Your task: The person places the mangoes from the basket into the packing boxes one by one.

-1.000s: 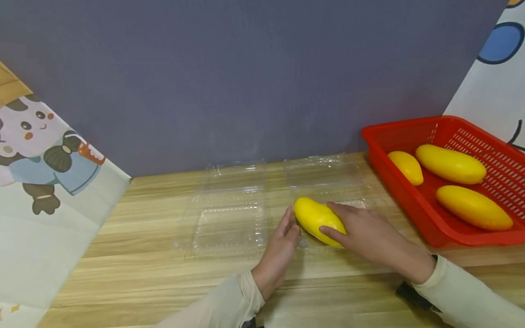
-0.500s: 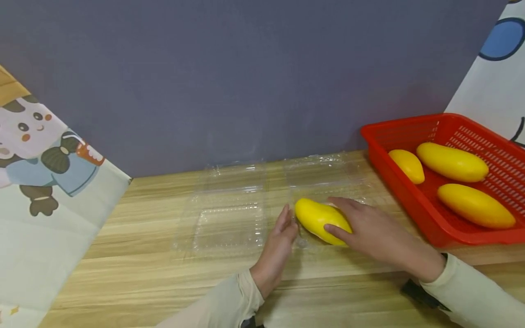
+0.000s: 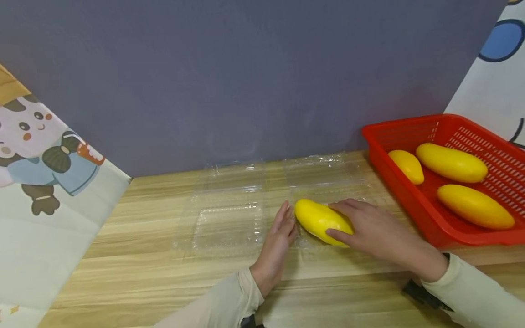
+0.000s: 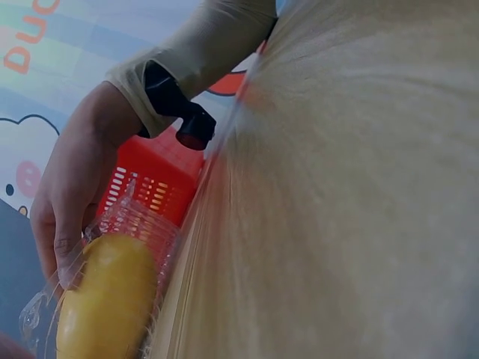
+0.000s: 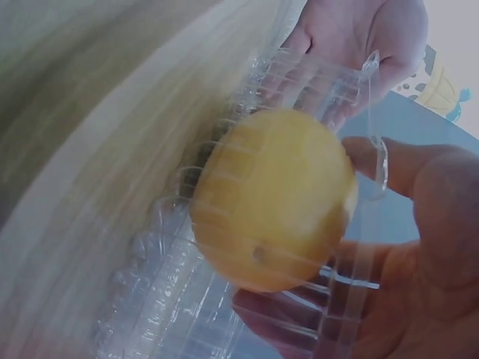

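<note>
A long yellow mango (image 3: 320, 218) lies at a slant in the right clear plastic clamshell box (image 5: 348, 78). My right hand (image 3: 373, 232) holds its right end from above, thumb (image 5: 404, 161) on one side and fingers on the other. The right wrist view shows the mango's rounded end through the ribbed box wall. My left hand (image 3: 276, 246) is at the left side of this box, its fingers nearly straight and upright against the wall. In the left wrist view the right hand appears beyond the mango (image 4: 112, 299).
A second clear clamshell box (image 3: 229, 223) lies with its lid back on the wooden table (image 3: 135, 273), left of the hands. At the right stands a red basket (image 3: 434, 223) with three yellow mangoes (image 3: 476, 207) inside. A grey wall (image 3: 246, 82) rises behind.
My right hand and the end of the mango under it have shifted slightly to the right. The left hand's fingers have moved slightly up. The boxes stay in place.
</note>
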Action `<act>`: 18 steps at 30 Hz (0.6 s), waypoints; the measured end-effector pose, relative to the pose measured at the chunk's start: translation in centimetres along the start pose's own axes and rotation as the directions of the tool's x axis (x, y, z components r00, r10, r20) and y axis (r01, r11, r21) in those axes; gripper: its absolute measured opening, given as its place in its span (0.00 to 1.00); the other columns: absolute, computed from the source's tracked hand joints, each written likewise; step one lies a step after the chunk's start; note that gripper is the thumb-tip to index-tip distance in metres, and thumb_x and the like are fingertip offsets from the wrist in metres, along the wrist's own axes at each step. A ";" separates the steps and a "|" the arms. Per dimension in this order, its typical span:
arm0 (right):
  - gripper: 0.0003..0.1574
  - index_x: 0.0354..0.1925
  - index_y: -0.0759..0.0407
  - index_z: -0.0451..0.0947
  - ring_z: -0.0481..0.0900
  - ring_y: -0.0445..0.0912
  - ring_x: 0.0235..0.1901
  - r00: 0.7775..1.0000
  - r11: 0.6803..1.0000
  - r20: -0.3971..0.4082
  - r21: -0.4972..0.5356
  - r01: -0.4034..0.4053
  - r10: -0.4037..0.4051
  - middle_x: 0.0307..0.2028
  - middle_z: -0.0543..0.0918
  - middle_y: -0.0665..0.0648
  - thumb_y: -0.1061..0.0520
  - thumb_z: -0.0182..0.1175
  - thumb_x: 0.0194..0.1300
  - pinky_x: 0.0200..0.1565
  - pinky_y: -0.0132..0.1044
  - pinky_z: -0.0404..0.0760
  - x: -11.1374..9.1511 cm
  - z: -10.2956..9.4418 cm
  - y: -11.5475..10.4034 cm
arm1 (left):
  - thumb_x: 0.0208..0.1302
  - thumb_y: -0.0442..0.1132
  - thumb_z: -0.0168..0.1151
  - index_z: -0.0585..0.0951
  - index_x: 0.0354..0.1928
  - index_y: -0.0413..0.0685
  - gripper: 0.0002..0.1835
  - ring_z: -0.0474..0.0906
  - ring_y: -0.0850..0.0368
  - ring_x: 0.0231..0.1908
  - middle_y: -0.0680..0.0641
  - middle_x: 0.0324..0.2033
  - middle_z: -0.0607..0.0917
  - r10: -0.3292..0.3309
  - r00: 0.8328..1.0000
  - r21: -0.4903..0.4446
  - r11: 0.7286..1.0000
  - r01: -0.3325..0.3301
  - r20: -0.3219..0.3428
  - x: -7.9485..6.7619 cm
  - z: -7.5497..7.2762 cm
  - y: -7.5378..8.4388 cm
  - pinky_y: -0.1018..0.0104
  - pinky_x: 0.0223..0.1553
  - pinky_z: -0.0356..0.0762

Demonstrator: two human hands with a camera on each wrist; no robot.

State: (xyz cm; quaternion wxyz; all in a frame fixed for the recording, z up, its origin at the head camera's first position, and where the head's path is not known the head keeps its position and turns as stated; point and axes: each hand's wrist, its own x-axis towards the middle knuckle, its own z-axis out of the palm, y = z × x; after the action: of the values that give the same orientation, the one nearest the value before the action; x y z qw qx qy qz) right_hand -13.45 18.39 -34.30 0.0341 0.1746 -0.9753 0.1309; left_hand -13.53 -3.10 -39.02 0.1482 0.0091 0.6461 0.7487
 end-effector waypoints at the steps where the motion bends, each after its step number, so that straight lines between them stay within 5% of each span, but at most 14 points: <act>1: 0.41 0.63 0.55 0.77 0.80 0.62 0.57 1.000 1.000 -0.004 -0.002 0.002 -0.002 0.59 0.81 0.63 0.31 0.62 0.62 0.55 0.64 0.78 0.0 0.0 0.0 | 0.79 0.44 0.41 0.50 0.79 0.64 0.30 0.58 0.48 0.75 0.49 0.79 0.54 0.007 1.000 0.002 1.000 -0.007 0.002 0.0 0.0 -0.1 0.49 0.78 0.53; 18: 0.41 0.61 0.57 0.77 0.82 0.61 0.53 0.998 1.000 -0.065 -0.002 0.002 -0.002 0.57 0.82 0.63 0.32 0.65 0.60 0.54 0.62 0.80 0.1 0.6 -0.6 | 0.76 0.40 0.46 0.51 0.79 0.63 0.33 0.52 0.47 0.77 0.51 0.78 0.56 0.044 0.999 0.024 0.999 -0.043 -0.018 0.0 0.0 -0.3 0.45 0.77 0.54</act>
State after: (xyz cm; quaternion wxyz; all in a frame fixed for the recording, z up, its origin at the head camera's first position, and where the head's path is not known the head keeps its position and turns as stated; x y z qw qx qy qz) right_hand -13.37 17.67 -34.77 0.0659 0.1714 -0.9736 0.1354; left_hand -13.49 -3.06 -39.35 0.1256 0.0178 0.6558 0.7442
